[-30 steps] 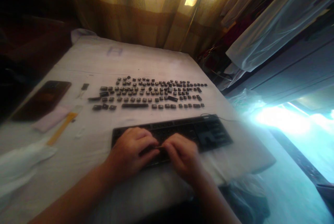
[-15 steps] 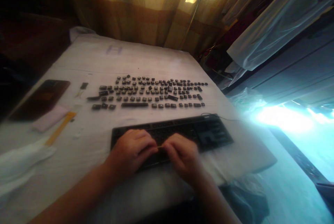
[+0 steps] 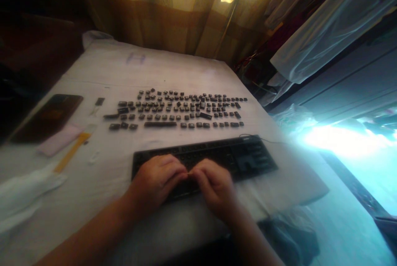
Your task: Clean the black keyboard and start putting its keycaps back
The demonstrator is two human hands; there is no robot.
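My left hand (image 3: pixel 158 179) and my right hand (image 3: pixel 215 185) meet over a black keyboard (image 3: pixel 256 156), fingers closed in a pinch. Between the fingertips shows a short piece of a thin yellowish stick (image 3: pixel 190 173), its ends hidden in the fingers. Both hands grip it. The keyboard base lies slightly slanted on the white cloth, its keycaps off, with part of its middle covered by my hands. Beyond it, loose black keycaps (image 3: pixel 164 117) are laid out in rows, including a long space bar (image 3: pixel 160 124).
To the left lie a dark phone (image 3: pixel 48 117), a pink piece (image 3: pixel 58 140), a yellow-handled brush or tool (image 3: pixel 71 152) and a crumpled white cloth (image 3: pixel 29 191). A small dark-headed item (image 3: pixel 99 101) lies near the keycaps. The keyboard's cable (image 3: pixel 266 140) runs right across the white-covered table (image 3: pixel 186 74).
My right hand has shifted slightly left toward my left hand, so less of the stick shows between them. The keyboard and keycaps stay in place.
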